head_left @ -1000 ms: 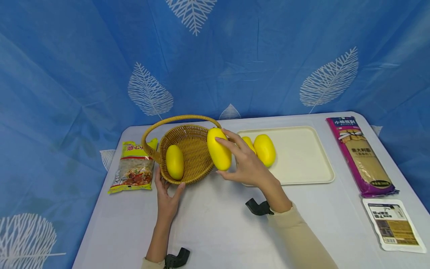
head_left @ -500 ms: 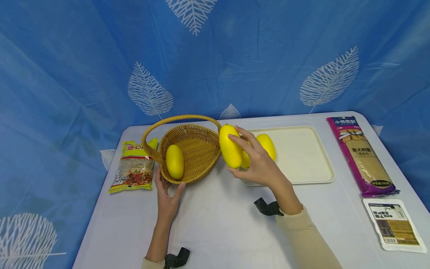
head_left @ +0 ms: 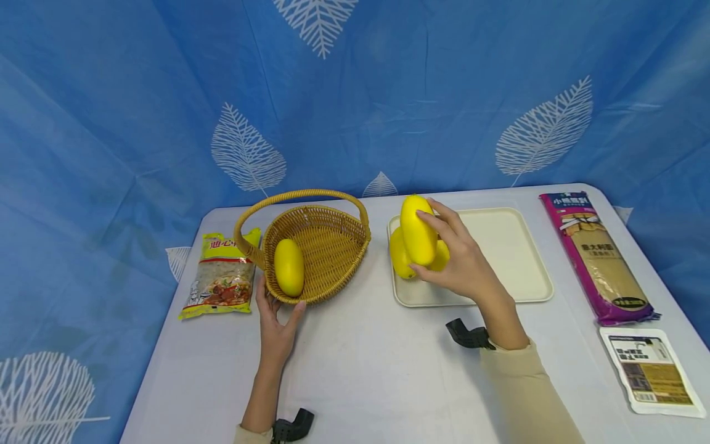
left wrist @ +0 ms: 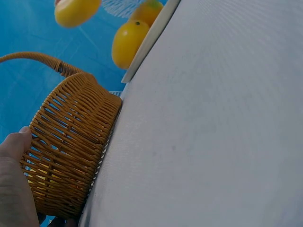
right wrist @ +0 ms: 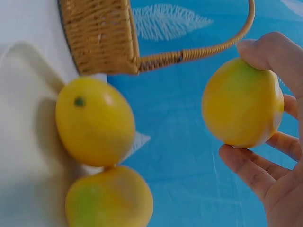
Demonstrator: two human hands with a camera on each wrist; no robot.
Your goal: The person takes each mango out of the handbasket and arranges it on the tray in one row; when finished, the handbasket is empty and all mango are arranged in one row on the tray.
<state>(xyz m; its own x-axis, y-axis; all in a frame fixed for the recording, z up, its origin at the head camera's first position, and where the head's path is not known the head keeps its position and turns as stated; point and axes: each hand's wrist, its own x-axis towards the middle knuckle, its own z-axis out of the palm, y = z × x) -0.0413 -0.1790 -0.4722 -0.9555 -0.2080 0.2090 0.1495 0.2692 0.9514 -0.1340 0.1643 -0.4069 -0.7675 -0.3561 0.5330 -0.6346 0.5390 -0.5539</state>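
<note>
A yellow mango (head_left: pixel 417 231) is held above the cream tray (head_left: pixel 505 259) between the thumb and fingers of my right hand (head_left: pixel 466 265). Two more mangoes lie on the tray's left part, one mango (head_left: pixel 398 254) at the left and the other mango (head_left: pixel 442 255) partly hidden behind the held one. In the right wrist view these two touch, and the held mango (right wrist: pixel 241 106) is apart from them. My left hand (head_left: pixel 276 336) holds the near left side of the wicker basket (head_left: pixel 333 262), its thumb (left wrist: pixel 18 142) on the rim. One mango (head_left: pixel 289 268) lies inside the basket.
A yellow noodle bag (head_left: pixel 222 274) lies left of the basket. At the far right are a purple spaghetti pack (head_left: pixel 599 259) and a white-edged flat packet (head_left: pixel 650 370). The basket's tall arched handle (head_left: pixel 299 194) rises over its opening. A blue leaf-print curtain (head_left: pixel 416 123) hangs behind the table.
My right hand has carried the mango rightward from beside the basket's right rim to above the tray's mangoes. My left hand and the basket have stayed in place.
</note>
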